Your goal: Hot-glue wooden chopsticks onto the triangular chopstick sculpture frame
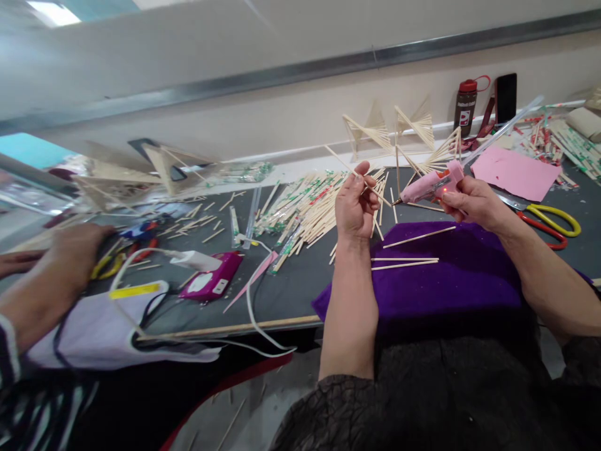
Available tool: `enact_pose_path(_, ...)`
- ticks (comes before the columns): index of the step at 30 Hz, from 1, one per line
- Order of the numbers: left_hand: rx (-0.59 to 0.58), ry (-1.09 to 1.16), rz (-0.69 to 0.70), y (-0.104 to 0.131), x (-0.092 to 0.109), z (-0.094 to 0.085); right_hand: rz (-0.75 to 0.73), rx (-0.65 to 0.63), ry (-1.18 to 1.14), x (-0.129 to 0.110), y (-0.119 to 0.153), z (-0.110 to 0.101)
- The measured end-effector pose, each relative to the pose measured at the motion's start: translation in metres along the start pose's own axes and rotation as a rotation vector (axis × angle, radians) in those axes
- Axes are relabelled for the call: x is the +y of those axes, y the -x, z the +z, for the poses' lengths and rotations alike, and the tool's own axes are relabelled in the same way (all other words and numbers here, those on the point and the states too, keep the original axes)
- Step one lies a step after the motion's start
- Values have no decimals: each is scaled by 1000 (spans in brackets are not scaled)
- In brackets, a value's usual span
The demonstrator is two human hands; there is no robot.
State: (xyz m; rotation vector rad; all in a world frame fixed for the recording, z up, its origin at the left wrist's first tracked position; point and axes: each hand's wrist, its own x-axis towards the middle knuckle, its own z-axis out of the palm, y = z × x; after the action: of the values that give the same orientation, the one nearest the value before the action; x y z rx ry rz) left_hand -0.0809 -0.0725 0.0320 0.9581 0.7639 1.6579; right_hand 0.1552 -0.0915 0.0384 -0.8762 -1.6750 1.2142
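My left hand [353, 207] is closed on a thin wooden stick [339, 159], which slants down to the right. In my right hand [479, 202] is a pink hot glue gun [422, 186] with a small red light glowing on its side. Its nozzle points left, close to the stick's lower end; whether they touch I cannot tell. A purple cloth [474, 275] lies below my hands, bearing a few loose sticks [419, 237]. Behind the glue gun stands a fan-shaped stick structure [439, 155], partly hidden.
Sticks in wrappers [293, 197] are piled left of my hand. Scissors [556, 216] and pink paper [516, 172] lie right, with a bottle [466, 106] and phone [506, 99] behind. A white cable [251, 307] hangs over the table edge. A co-worker's arm [51, 269] reaches in at left.
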Motion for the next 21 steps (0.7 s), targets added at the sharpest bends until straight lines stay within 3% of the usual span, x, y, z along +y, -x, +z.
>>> enact_pose_path(21, 14, 67, -21, 2, 2, 2, -2, -61, 7, -7, 3, -1)
